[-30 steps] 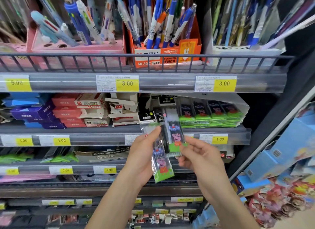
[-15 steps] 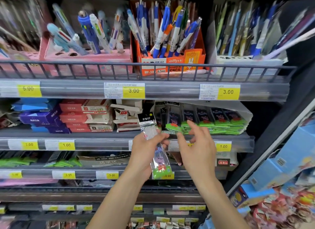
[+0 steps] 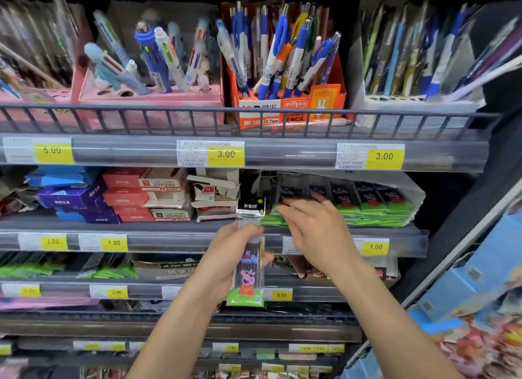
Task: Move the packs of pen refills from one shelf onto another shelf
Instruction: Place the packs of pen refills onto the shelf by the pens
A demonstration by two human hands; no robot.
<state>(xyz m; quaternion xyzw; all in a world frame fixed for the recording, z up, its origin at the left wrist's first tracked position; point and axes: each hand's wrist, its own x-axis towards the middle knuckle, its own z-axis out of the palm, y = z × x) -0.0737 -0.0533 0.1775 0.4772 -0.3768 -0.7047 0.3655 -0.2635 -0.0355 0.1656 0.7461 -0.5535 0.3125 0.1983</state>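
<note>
Spanning the whole view, the shelving unit carries several tiers fronted by yellow price tags; the top tier holds pens standing in a pink display box, an orange mechanical-pencil box and a pale box at the right end. On the second shelf, stacked blue, purple and red cartons sit toward the left end, torn white cartons sit mid-shelf, and a row of green-bottomed refill packs lies in an open white tray toward the right end. Right hand reaches over the front edge of this shelf, fingers extended and loosely spread, tips touching the leftmost packs in the row; whether anything is pinched beneath them cannot be told. Left hand, in front of the second shelf's front edge, grips one refill pack upright, fingers wrapped round its middle, black header card up, green end down.
</note>
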